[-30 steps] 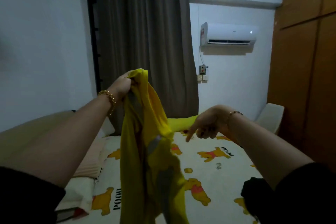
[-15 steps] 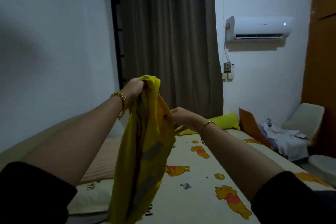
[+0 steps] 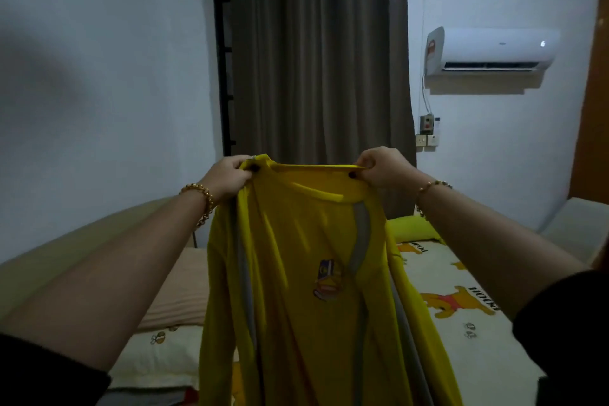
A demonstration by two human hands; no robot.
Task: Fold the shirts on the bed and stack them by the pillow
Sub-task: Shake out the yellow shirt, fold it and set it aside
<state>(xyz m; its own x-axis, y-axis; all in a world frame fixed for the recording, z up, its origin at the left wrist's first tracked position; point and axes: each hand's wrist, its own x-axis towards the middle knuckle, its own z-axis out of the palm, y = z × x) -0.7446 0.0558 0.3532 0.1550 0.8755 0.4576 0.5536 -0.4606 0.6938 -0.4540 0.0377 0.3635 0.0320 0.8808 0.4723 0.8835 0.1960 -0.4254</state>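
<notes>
- Shirt (image 3: 306, 290), yellow with grey stripes running down from the shoulders and a badge on the chest, hangs in the air above the bed (image 3: 468, 323), spread out by its shoulders with the neckline on top. Its lower part runs out of the bottom of the view.
- Left hand (image 3: 227, 175) grasps one shoulder of the shirt just beside the collar, with its fingers curled over the fabric. A gold chain bracelet (image 3: 202, 201) sits on that wrist.
- Right hand (image 3: 384, 166) pinches the other shoulder at the same height, drawing the top edge taut between the two hands. A thinner bracelet (image 3: 431, 184) circles that wrist.
- Both forearms reach forward, and dark sleeves show at the lower corners.
- The bed sheet is cream with cartoon bear prints.
- On the left of the bed, a striped pillow (image 3: 178, 293) lies beyond a cream pillow (image 3: 155, 356), and the two touch.
- A yellow-green bolster (image 3: 412, 229) lies at the far end of the bed, partly hidden by the right arm.
- A grey curtain (image 3: 319, 59) hangs closed behind the shirt.
- A white air conditioner (image 3: 494, 49) is mounted on the wall to the right of the curtain.
</notes>
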